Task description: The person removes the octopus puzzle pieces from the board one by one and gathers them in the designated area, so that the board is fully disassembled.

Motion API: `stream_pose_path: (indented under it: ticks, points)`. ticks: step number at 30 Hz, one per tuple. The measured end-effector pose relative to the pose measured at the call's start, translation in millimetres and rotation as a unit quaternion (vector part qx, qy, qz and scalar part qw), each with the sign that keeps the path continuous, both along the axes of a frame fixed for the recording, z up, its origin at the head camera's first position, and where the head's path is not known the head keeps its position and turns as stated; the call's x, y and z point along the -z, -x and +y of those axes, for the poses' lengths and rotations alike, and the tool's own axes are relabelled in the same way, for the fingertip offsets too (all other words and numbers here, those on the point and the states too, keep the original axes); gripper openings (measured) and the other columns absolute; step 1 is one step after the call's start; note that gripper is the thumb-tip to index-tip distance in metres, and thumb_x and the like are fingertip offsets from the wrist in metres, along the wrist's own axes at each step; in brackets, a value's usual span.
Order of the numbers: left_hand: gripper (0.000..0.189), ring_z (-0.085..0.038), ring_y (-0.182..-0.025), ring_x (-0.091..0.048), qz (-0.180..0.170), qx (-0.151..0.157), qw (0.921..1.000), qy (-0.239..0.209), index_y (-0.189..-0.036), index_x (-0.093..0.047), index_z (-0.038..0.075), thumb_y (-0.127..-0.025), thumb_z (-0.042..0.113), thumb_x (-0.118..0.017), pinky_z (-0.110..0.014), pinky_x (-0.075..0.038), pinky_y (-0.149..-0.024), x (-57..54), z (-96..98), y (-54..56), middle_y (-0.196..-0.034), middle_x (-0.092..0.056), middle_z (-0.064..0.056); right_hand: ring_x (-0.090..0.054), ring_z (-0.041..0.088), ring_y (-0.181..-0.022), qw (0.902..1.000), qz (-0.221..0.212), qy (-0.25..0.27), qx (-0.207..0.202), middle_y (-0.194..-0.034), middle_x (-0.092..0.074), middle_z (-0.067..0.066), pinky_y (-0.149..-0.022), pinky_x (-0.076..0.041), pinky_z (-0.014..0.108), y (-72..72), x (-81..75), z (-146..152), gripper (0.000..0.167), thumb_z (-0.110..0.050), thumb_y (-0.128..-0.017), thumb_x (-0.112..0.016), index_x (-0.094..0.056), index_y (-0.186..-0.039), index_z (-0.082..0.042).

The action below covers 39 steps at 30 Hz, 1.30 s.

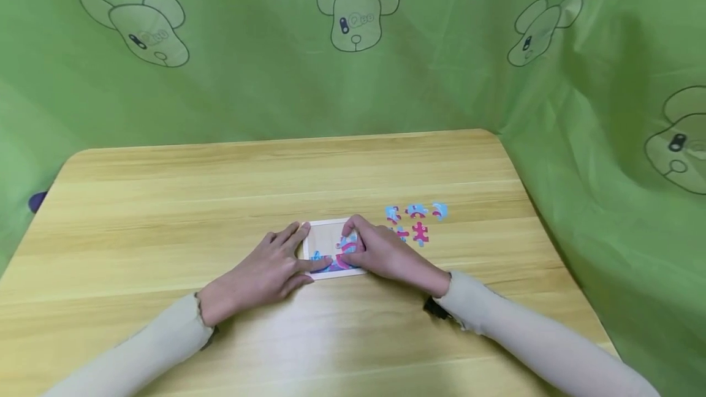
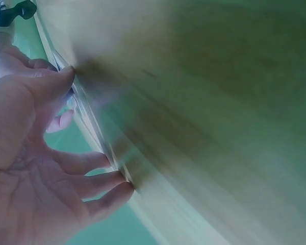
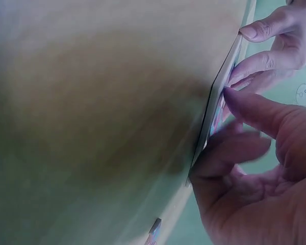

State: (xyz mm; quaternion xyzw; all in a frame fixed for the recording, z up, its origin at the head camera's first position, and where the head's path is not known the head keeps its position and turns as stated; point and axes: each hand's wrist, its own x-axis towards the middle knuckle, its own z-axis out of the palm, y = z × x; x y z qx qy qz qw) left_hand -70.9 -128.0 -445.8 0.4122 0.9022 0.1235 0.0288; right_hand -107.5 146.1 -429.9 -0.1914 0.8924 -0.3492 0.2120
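At least five loose pieces point(image 1: 420, 231): left to place, on the tabletop point(image 1: 193, 201) right of the frame
Puzzle frame point(image 1: 337, 274): between both hands; bottom and right partly filled, upper left bare
Left hand point(image 1: 265, 271): fingers extended, steadying it
Right hand point(image 1: 388, 253): curled over right side; pinching unclear

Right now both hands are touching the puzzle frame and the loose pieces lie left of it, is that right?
Not quite: the head view shows the loose pieces lying right of the puzzle frame, not left. The rest holds.
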Motion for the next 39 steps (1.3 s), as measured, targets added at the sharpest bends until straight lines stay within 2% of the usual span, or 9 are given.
stream_pose_path:
  ticks: [5,9,12,17,20,24,28,32,39]
  points:
    - [0.044,-0.059,-0.149,-0.04,0.0,0.0,1.0,0.004,-0.152,-0.068,0.028,-0.109,0.035,-0.07,-0.072,-0.048,-0.102,0.1,-0.8,-0.4,-0.161,-0.041,-0.041,-0.048,0.02,-0.08,0.9992,0.04,-0.007,-0.001,-0.093,-0.053,0.007,-0.068,-0.042,0.033,-1.1,1.2,-1,0.036,-0.019,-0.097,-0.087,-0.061,-0.12,-0.014]
    - [0.044,-0.058,-0.149,-0.04,0.001,0.001,1.0,0.008,-0.153,-0.067,0.028,-0.11,0.034,-0.069,-0.071,-0.048,-0.102,1.0,-0.4,0.0,-0.161,-0.04,-0.041,-0.047,0.023,-0.085,0.9987,0.048,-0.012,0.01,-0.104,-0.048,0.009,-0.07,-0.043,0.036,-2.7,1.4,-2,0.036,-0.019,-0.096,-0.089,-0.061,-0.119,-0.016]
    - [0.044,-0.058,-0.15,-0.039,0.003,0.001,0.9999,0.011,-0.153,-0.067,0.028,-0.11,0.035,-0.069,-0.072,-0.048,-0.102,1.0,-0.5,0.6,-0.161,-0.04,-0.041,-0.048,0.023,-0.086,0.9986,0.052,-0.008,0.008,-0.106,-0.049,0.009,-0.071,-0.044,0.036,-2.5,1.2,-2,0.032,-0.014,-0.096,-0.088,-0.063,-0.116,-0.017]
    - [0.044,-0.058,-0.15,-0.039,0.003,-0.001,0.9999,0.014,-0.152,-0.068,0.028,-0.11,0.037,-0.069,-0.072,-0.048,-0.103,0.2,-1.3,0.7,-0.161,-0.04,-0.041,-0.049,0.021,-0.089,0.9976,0.069,0.004,-0.003,-0.103,-0.053,0.006,-0.075,-0.045,0.037,-2.4,0.8,0,0.025,-0.004,-0.098,-0.081,-0.065,-0.114,-0.015]
    - [0.043,-0.058,-0.151,-0.038,-0.002,-0.003,0.9999,0.013,-0.152,-0.068,0.029,-0.11,0.037,-0.068,-0.072,-0.047,-0.104,0.2,-1.3,0.3,-0.162,-0.039,-0.041,-0.051,0.02,-0.089,0.9971,0.072,0.024,0.002,-0.102,-0.056,0.005,-0.076,-0.047,0.035,-1.3,1.0,2,0.023,-0.001,-0.1,-0.076,-0.065,-0.117,-0.012]
    - [0.043,-0.059,-0.15,-0.038,-0.003,-0.003,0.9999,0.011,-0.152,-0.068,0.029,-0.11,0.036,-0.068,-0.072,-0.047,-0.103,1.4,-0.5,0.3,-0.162,-0.039,-0.041,-0.055,0.018,-0.087,0.9969,0.059,0.05,0.011,-0.097,-0.06,0.001,-0.076,-0.049,0.032,2.7,1.1,4,0.014,-0.004,-0.102,-0.074,-0.071,-0.115,-0.009]
    - [0.043,-0.059,-0.15,-0.038,-0.001,-0.004,0.9999,0.011,-0.153,-0.067,0.029,-0.11,0.036,-0.068,-0.072,-0.048,-0.103,1.5,-0.9,0.1,-0.162,-0.039,-0.041,-0.056,0.016,-0.081,0.9976,0.052,0.046,0.002,-0.09,-0.063,-0.002,-0.073,-0.048,0.031,5.8,0.3,6,0.005,-0.007,-0.104,-0.074,-0.077,-0.106,-0.01]
    - [0.043,-0.059,-0.15,-0.038,-0.002,-0.004,0.9999,0.009,-0.153,-0.067,0.029,-0.11,0.036,-0.068,-0.072,-0.048,-0.103,1.3,-1.3,-0.4,-0.162,-0.038,-0.041,-0.056,0.014,-0.073,0.9978,0.049,0.043,-0.014,-0.082,-0.065,-0.003,-0.068,-0.047,0.031,6.5,-0.8,8,0.006,-0.01,-0.106,-0.074,-0.078,-0.102,-0.009]
    - [0.043,-0.059,-0.151,-0.036,-0.012,-0.004,0.9999,0.006,-0.153,-0.067,0.029,-0.11,0.035,-0.068,-0.073,-0.046,-0.105,1.2,-1.0,-0.3,-0.163,-0.037,-0.041,-0.054,0.014,-0.069,0.9977,0.051,0.044,0.0,-0.077,-0.064,-0.004,-0.066,-0.046,0.031,5.3,-4.8,11,0.004,-0.014,-0.106,-0.074,-0.076,-0.103,-0.014]
